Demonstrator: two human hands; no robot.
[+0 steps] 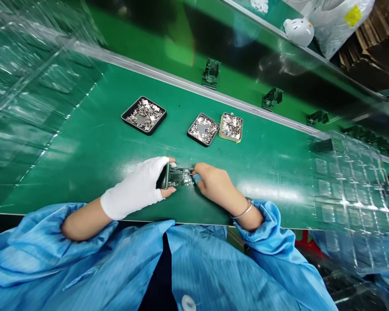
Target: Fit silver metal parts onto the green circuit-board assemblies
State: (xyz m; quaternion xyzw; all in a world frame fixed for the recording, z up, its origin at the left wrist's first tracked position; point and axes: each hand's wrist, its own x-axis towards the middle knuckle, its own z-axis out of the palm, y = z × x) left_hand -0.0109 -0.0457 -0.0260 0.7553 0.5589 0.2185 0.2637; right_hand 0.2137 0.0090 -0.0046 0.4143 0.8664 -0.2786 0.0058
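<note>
My left hand (138, 185), in a white glove with bare fingertips, grips a dark green plastic housing (180, 176) by its left end, thumb and fingers on opposite sides. Its open inner side, full of small slots and ribs, faces up. At the right end of the housing my right hand (215, 183) is closed in a pinch, with a blue wrap on one finger. A small shiny bit shows near those fingertips, but what they hold is too small to name.
Beyond my hands stand a black tray (160, 119), a second tray (207, 141) and a yellowish tray (230, 138), with small metal parts inside. Similar housings (211, 73) lie behind the pale rail (178, 83). Clear plastic blister trays (350, 194) are at the right, more (35, 99) at the left.
</note>
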